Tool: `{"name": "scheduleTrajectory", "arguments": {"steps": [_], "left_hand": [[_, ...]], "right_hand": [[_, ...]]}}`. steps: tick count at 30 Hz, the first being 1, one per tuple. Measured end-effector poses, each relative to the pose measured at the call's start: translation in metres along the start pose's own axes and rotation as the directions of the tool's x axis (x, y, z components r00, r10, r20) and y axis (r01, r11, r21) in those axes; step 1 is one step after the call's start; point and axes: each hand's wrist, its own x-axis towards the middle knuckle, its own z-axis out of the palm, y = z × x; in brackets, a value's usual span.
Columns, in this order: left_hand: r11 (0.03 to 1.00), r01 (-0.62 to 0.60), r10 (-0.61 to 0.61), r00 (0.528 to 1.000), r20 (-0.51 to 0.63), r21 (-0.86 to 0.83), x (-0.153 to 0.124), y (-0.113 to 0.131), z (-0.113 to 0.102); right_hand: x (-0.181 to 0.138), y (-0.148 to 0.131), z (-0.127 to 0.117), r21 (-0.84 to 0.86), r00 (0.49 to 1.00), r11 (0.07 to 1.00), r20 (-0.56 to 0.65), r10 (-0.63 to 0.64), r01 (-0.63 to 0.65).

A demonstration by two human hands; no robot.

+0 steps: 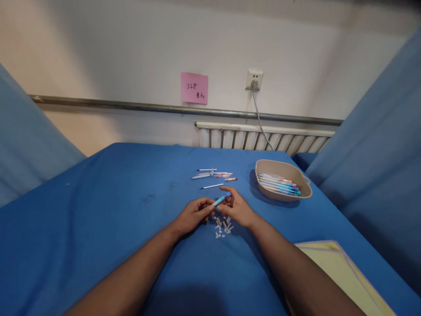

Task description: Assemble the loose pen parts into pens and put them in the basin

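Observation:
A light blue pen with a darker blue end is held between my two hands above the blue cloth. My left hand is closed on its lower left part. The fingers of my right hand are closed round its upper right end, with the index finger raised. Beneath the hands lies a small pile of white plastic bits. Just beyond them rests a thin white refill with a dark tip. Farther back are a pale blue pen part, an orange-brown piece and another refill.
A beige basket with several pens stands at the right. A yellow folded item lies near my right forearm. Behind the blue-covered surface are a radiator and a metal rail. Blue curtains hang at both sides.

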Motion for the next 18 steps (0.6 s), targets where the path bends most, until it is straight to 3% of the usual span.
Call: {"name": "scheduleTrajectory", "arguments": {"steps": [3,8,13,18], "left_hand": [[0.999,0.01,-0.011,0.999,-0.035,-0.041,0.001,0.001,-0.001],[0.997,0.007,-0.014,0.996,-0.085,-0.075,0.004,0.008,-0.002],[0.998,-0.063,0.061,0.988,-0.145,-0.011,0.027,0.037,0.007],[0.968,-0.186,0.205,0.973,-0.101,0.169,0.075,0.078,0.028]], "right_hand": [[0.003,0.005,-0.001,0.02,0.999,1.0,0.053,0.004,-0.005],[0.01,0.011,-0.008,-0.115,0.985,0.991,0.155,0.082,-0.064],[0.021,0.014,-0.019,-0.186,0.998,0.982,0.056,0.022,-0.011],[0.028,0.009,-0.033,-0.181,0.999,0.982,-0.014,-0.051,0.047]]}}
